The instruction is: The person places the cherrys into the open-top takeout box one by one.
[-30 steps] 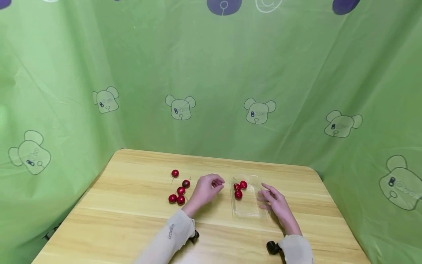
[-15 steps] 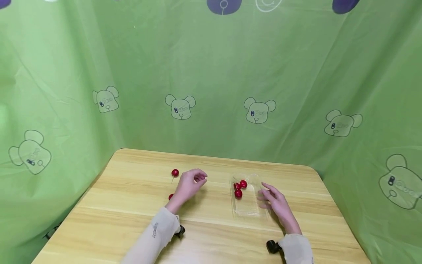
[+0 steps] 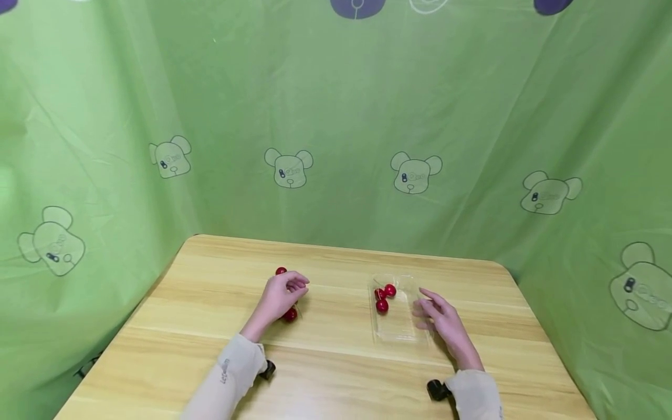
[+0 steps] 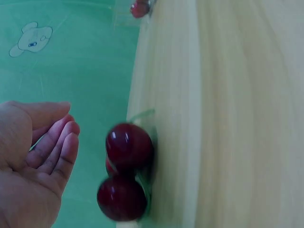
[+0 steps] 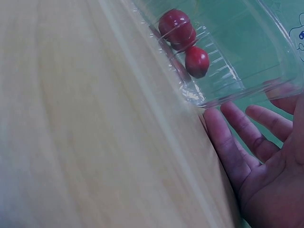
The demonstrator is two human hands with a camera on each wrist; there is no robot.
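My left hand (image 3: 278,296) hovers over the loose cherries on the left of the table, its fingers loosely bent and nothing between them. One cherry (image 3: 280,270) peeks out beyond it and another cherry (image 3: 290,315) shows at its near side; the hand hides the others. In the left wrist view, dark red cherries (image 4: 129,146) with green stems lie beside the hand (image 4: 40,156), apart from it. Three cherries (image 3: 382,306) sit in a clear plastic container (image 3: 401,337). My right hand (image 3: 446,326) stays along the container's right wall, fingers spread and relaxed (image 5: 266,166).
The wooden table (image 3: 336,373) has rounded back corners. A green curtain (image 3: 336,116) with bear prints hangs behind it and on both sides. Bare tabletop lies between the loose cherries and the container.
My left hand has moved left from near the container to above the loose cherries, covering most of them. The right hand and container have stayed in place.
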